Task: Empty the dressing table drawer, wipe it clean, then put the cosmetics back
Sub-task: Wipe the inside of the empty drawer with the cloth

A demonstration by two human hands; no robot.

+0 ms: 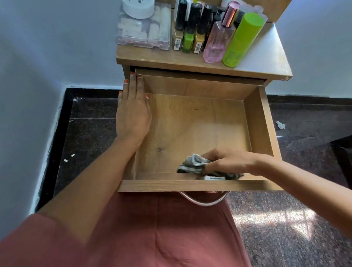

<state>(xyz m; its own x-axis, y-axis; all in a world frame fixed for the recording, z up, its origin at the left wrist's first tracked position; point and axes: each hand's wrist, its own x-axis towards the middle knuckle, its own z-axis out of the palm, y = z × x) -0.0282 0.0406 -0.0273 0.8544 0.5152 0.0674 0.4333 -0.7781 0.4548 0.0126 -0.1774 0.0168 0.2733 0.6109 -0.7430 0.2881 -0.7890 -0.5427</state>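
Observation:
The wooden drawer (263,127) is pulled out and holds nothing but a grey cloth (193,166). My right hand (229,160) grips that cloth and presses it onto the drawer floor at the front right. My left hand (134,109) lies flat along the drawer's left wall, fingers spread. The cosmetics stand on the table top (176,59): a white nail polish remover jar (137,3) on a clear plastic case (144,27), several nail polish bottles (190,26), a pink perfume bottle (218,38) and a green spray can (243,39).
A metal handle (203,200) hangs below the drawer front. White walls flank the table, with dark speckled floor on both sides. A dark piece of furniture (350,158) sits at the right edge. My rust-coloured clothing fills the foreground.

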